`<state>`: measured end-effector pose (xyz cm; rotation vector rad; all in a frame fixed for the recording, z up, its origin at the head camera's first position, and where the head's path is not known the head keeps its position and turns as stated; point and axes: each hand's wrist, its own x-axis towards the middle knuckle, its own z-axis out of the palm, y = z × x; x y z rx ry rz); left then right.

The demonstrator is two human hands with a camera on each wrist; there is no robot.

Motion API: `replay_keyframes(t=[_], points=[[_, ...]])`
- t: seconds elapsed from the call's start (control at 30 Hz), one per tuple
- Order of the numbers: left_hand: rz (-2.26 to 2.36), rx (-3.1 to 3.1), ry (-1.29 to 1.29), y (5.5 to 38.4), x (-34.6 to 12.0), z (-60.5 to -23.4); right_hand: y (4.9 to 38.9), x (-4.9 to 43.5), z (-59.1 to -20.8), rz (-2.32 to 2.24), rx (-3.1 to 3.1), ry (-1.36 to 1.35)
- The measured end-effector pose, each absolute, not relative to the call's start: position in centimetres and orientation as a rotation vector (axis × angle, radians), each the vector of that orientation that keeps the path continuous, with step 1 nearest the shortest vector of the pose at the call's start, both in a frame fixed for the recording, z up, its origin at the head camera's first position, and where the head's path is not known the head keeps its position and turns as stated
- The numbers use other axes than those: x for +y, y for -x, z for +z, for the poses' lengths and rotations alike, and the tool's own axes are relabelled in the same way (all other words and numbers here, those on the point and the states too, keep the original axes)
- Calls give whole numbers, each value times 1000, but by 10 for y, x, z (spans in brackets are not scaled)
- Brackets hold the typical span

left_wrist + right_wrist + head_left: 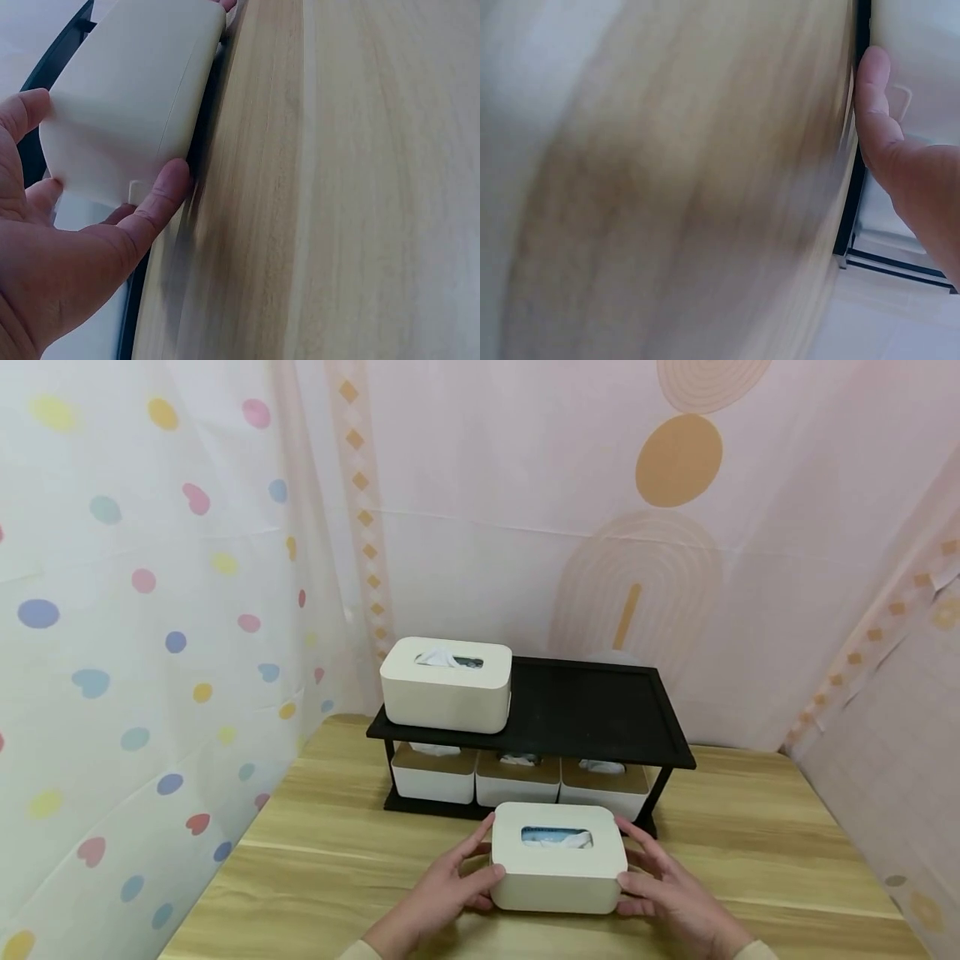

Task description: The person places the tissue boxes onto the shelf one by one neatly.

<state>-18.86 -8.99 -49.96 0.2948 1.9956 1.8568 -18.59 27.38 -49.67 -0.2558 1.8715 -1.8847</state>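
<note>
A cream tissue box [557, 892] with an oval slot on top and a white tissue in it is held between both hands in front of the black rack. My left hand [450, 889] grips its left end, thumb at the near corner and fingers spread along the side. At the opposite end my right hand [670, 893] holds it the same way. In the left wrist view, the box [127, 105] shows its smooth side, with the left thumb along its edge. The right wrist view catches the right hand [922, 176] against the box's pale end.
The black two-tier rack [592, 710] stands behind on the wooden table [330, 852]. Another cream tissue box [446, 702] sits at the left of its top tier. Three white boxes with brown tops, the middle box [517, 787] among them, fill the lower tier. Patterned curtains [465, 485] hang around.
</note>
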Motion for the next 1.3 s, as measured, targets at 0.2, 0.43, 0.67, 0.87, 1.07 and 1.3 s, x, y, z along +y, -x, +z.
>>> replay_keyframes(t=[0.2,0.43,0.67,0.87,1.07,1.3], points=[[1857,2001,-295,188,-91,-498,185,271,-497,-1892,1864,248],[1842,2030,-288,187,-93,-498,182,265,-497,-1873,1931,208],[1838,2046,-302,186,-95,-494,181,265,-494,-1892,1919,251],[1839,2050,-302,185,-95,-490,180,264,-490,-1907,1915,268],[1861,2032,-313,183,-96,-488,178,264,-487,-1923,1899,266],[1870,2020,-316,183,-99,-484,177,262,-483,-1914,1932,268]])
